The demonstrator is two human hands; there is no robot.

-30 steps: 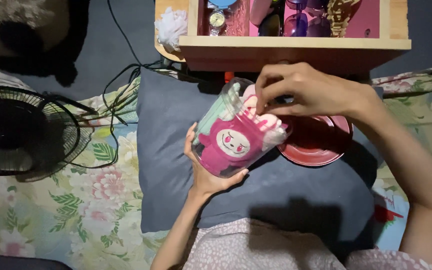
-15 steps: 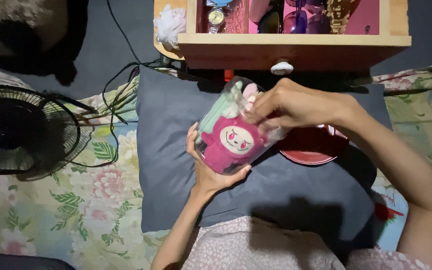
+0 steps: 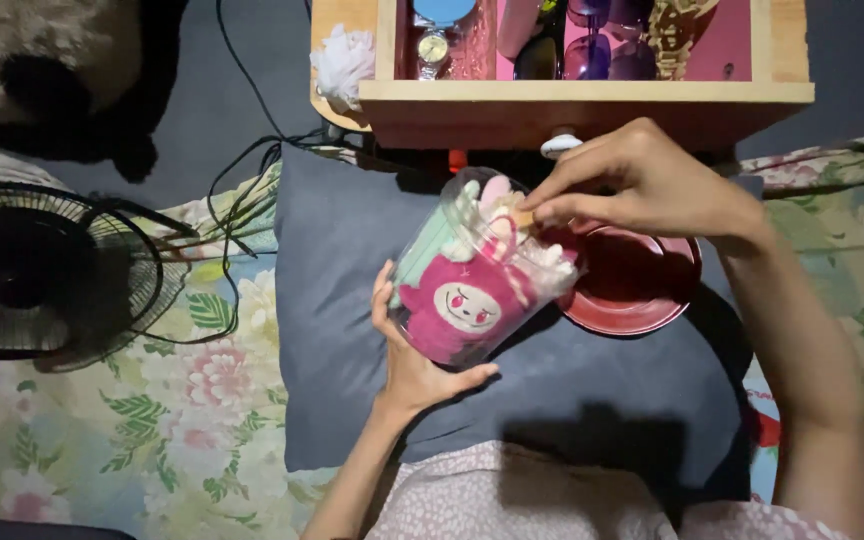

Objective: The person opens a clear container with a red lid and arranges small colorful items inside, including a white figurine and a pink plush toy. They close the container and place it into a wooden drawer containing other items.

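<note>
**Clear jar held over a grey pillow, fingers at its mouth**

The left hand (image 3: 414, 365) cups a clear plastic jar (image 3: 472, 265) from below, palm under its base, thumb on the near side and fingers curled up the far side, so the hand is wrapped firmly about it. The jar is tilted, its open mouth pointing up and to the right. Through its wall show a pink plush doll (image 3: 457, 305) with a pale face, a mint-green piece along the left side and some pale pink and white soft things near the mouth.

The right hand (image 3: 652, 185) comes in from the right, its fingertips (image 3: 542, 208) pinched together at the jar's mouth. A small tan bit shows at the fingertips; what it is cannot be told.

The jar hangs above the middle of a dark grey pillow (image 3: 352, 260), nearer its far edge. A red lid (image 3: 642, 290) lies on the pillow's right part, just beside the jar's mouth and partly under the right hand. Beyond the pillow's far edge stands an open wooden drawer (image 3: 582, 95) with a wristwatch (image 3: 434, 45) and sunglasses (image 3: 592, 50) inside. A black fan (image 3: 42, 265) sits at the left on a floral sheet (image 3: 182, 430).
</note>
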